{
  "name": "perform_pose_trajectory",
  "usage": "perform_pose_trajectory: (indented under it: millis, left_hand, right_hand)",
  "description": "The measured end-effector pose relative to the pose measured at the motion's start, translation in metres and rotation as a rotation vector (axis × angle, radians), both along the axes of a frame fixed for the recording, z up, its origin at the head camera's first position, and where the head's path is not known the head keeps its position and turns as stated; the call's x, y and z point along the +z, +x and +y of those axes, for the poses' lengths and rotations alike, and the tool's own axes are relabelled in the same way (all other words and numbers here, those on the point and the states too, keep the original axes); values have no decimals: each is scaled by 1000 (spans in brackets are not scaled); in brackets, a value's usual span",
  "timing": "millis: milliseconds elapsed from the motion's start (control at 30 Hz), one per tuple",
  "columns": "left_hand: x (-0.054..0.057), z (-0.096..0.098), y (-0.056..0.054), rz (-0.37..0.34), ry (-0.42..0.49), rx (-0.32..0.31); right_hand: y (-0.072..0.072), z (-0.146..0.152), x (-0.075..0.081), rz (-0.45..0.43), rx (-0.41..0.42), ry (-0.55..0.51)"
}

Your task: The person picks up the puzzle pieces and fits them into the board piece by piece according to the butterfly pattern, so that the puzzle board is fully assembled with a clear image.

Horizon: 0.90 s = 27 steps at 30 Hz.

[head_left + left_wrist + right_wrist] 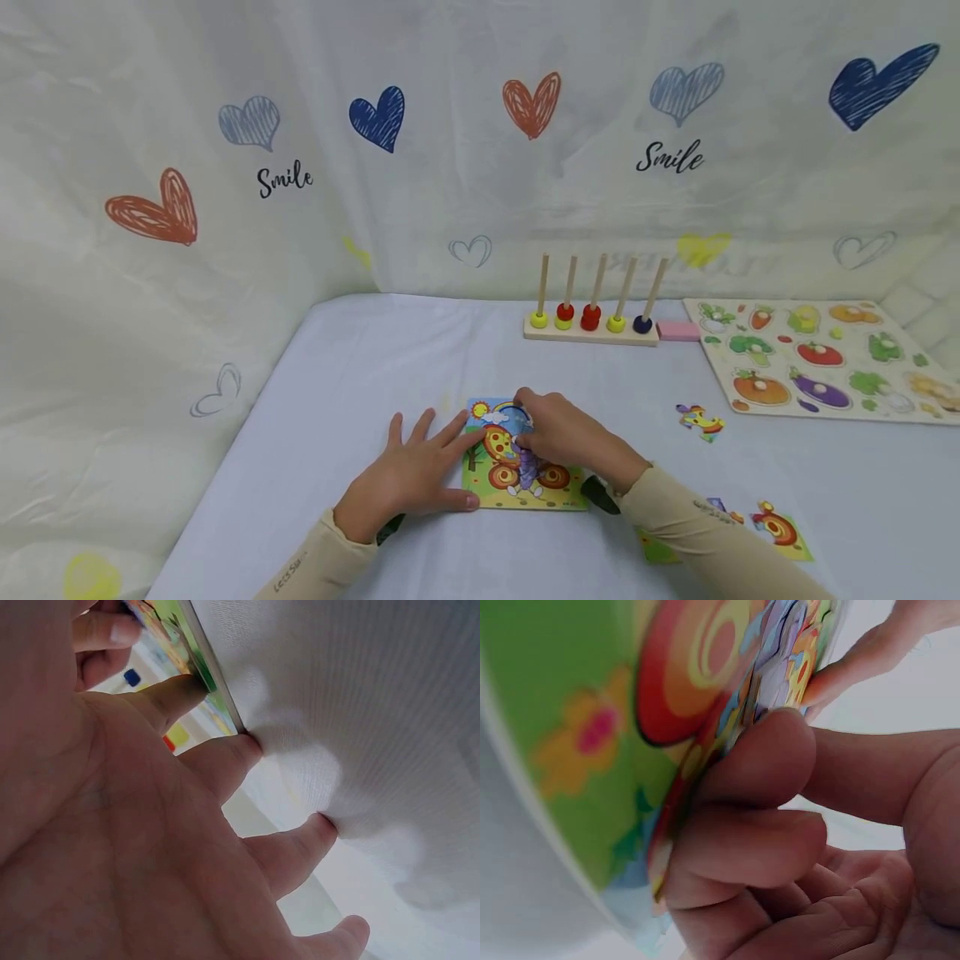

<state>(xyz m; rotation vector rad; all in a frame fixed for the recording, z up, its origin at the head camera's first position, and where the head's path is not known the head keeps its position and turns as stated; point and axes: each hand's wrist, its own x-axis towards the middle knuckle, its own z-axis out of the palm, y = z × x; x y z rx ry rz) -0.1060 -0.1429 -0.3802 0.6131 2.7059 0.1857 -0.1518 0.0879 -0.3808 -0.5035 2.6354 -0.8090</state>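
Observation:
A butterfly jigsaw puzzle (491, 497) lies on the white cloth, with a sun, a rainbow and grass in its picture. My left hand (423, 475) has its fingers spread along the puzzle's left side, thumb at the lower left edge; in the left wrist view, fingertips (251, 744) touch the board's rim and the cloth. Over the puzzle's upper right part, my right hand (558, 429) pinches a puzzle piece (658, 874) with curled fingers, low against the board. Most of that piece is hidden beneath the hand.
Loose puzzle pieces lie at right: one (701, 422) farther back, another (782, 531) nearer, and others partly behind the right sleeve. An abacus (588, 335) with pegs and beads stands at the back, beside a pink block (678, 332) and a vegetable peg board (780, 354).

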Motion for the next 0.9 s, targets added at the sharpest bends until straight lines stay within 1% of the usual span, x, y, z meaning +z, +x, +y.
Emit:
perform_pose_trajectory:
  millis: [133, 300, 600, 800, 900]
  left_hand:
    - [0, -1, 0, 3, 1, -2]
    - [-1, -2, 1, 1, 17, 0]
    - [-4, -2, 1, -7, 29, 6]
    - [-2, 0, 1, -10, 28, 5]
    - [0, 1, 1, -7, 21, 5]
  right_hand:
    - [2, 8, 0, -16, -11, -57]
    - [5, 20, 2, -6, -1, -118]
    - [16, 44, 5, 51, -10, -192]
    - [22, 62, 4, 109, 0, -232]
    - [23, 70, 3, 119, -1, -238]
